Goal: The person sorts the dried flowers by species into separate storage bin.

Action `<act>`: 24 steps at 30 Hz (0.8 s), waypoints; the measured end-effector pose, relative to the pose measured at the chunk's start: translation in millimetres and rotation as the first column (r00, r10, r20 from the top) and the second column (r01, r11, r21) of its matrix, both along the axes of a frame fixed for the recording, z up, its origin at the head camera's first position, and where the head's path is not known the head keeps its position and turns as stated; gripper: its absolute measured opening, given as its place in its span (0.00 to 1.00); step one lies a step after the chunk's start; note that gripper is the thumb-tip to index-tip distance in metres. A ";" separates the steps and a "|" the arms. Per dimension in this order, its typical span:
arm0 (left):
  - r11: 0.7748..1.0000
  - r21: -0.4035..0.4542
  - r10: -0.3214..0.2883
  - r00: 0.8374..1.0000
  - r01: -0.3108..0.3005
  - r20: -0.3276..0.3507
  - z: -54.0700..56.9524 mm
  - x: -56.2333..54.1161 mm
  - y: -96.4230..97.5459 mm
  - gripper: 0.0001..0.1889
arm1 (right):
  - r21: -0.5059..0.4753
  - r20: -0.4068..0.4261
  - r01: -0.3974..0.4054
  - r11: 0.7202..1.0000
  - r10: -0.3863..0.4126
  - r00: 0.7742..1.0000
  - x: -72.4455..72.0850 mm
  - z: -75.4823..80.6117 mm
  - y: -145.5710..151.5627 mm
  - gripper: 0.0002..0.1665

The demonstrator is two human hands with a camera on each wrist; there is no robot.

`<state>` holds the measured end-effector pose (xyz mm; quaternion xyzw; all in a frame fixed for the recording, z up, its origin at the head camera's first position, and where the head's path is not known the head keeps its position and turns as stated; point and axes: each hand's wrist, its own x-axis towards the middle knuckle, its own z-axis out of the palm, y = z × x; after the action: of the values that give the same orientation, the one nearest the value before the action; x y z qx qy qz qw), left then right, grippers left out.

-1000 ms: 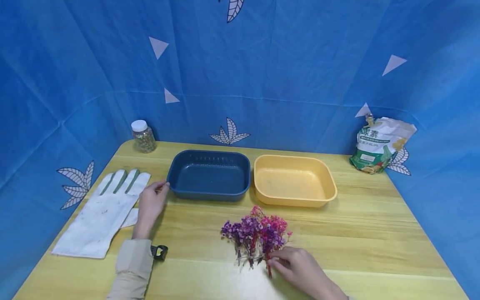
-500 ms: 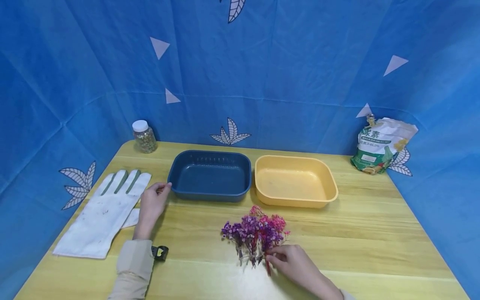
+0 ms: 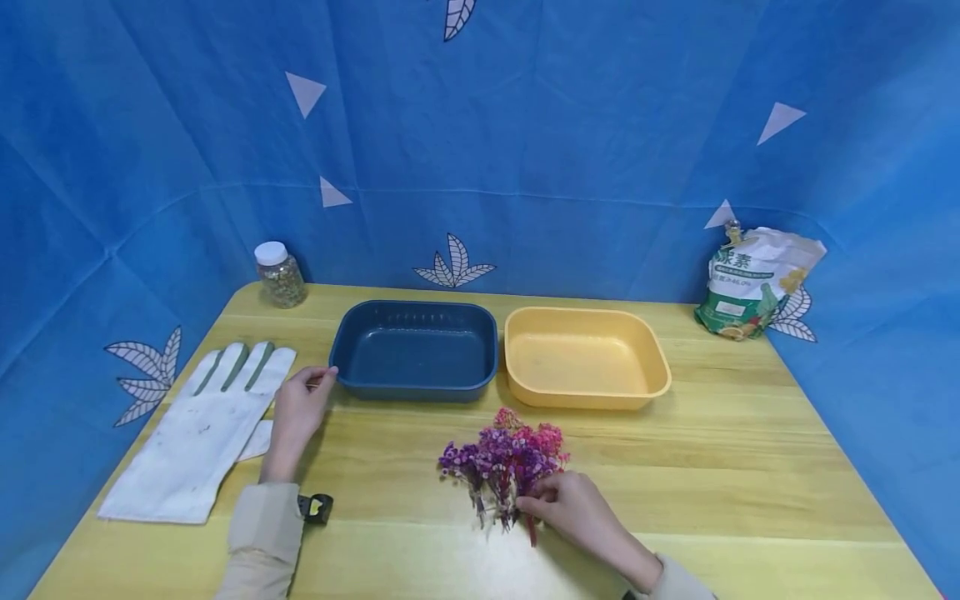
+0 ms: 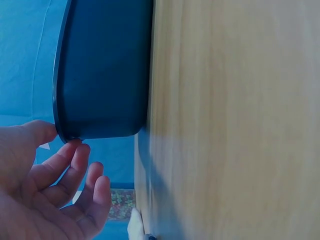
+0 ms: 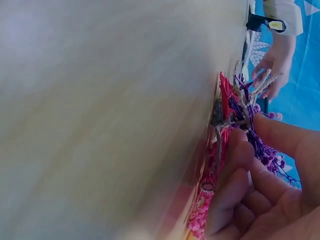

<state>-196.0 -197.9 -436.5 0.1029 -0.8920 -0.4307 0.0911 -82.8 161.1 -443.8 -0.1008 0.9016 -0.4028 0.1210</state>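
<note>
On the table in front of the basins lies a small bunch of dried flowers (image 3: 498, 458), purple on the left and pink toward the right and back. My right hand (image 3: 579, 510) pinches its tied stems between thumb and fingers; the right wrist view shows twine (image 5: 225, 123) around purple and red stems. My left hand (image 3: 296, 415) is at the near left corner of a dark blue plastic basin (image 3: 416, 392). Thumb and index finger pinch the basin's rim in the left wrist view, while the other fingers stay loosely bent. The basin holds nothing.
A yellow basin (image 3: 588, 400) stands right of the blue one. White gloves (image 3: 191, 450) with green stripes lie at the left. A white-lidded jar (image 3: 282, 279) sits back left, a clipped green-white bag (image 3: 750, 287) back right. Blue cloth (image 3: 600, 150) encloses the table.
My right hand has moved a little left and away from me along the stems, and the flowers' right side has shifted slightly left. The left hand stays at the blue basin's corner.
</note>
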 end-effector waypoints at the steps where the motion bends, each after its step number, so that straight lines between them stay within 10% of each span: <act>1: 1.000 0.001 0.000 1.000 0.000 -0.001 -0.1 0.1 -0.2 0.21 | -0.003 0.004 0.002 1.000 -0.002 1.000 -0.7 0.2 -0.3 0.11; 24: 1.000 0.011 -0.024 1.000 0.024 -0.006 -2.0 -1.2 -2.5 0.21 | -0.086 0.159 0.071 0.994 -0.057 0.986 6.7 9.2 -2.3 0.15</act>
<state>-197.2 -200.5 -438.5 0.0913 -0.8905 -0.4369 0.0878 -76.1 158.8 -434.6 -0.0451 0.8728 -0.4538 0.1737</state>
